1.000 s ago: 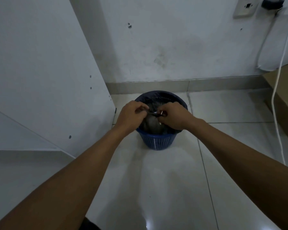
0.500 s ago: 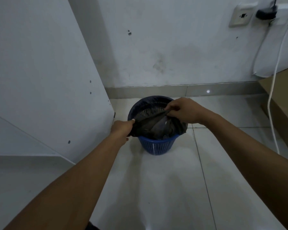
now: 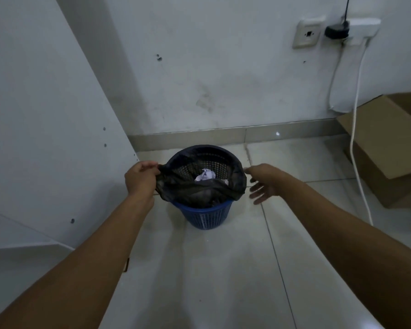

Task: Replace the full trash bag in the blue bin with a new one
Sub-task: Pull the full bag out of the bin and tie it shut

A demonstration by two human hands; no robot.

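A small blue mesh bin (image 3: 203, 216) stands on the tiled floor near the wall. A dark trash bag (image 3: 199, 192) sits in it, its mouth spread wide and draped over the front rim. Crumpled white paper (image 3: 205, 175) lies inside the bag. My left hand (image 3: 141, 178) pinches the bag's left edge just outside the bin's rim. My right hand (image 3: 262, 184) hovers at the bin's right side with fingers spread, holding nothing.
A white cabinet panel (image 3: 48, 129) stands close on the left. A cardboard box (image 3: 387, 150) sits on the floor at the right. A white cable (image 3: 356, 129) hangs from a wall socket (image 3: 307, 34) down past the box.
Both hands were together at the bag's middle. They pulled apart, spreading the bag's mouth over the rim. My right hand has let go of the bag; the paper inside now shows.
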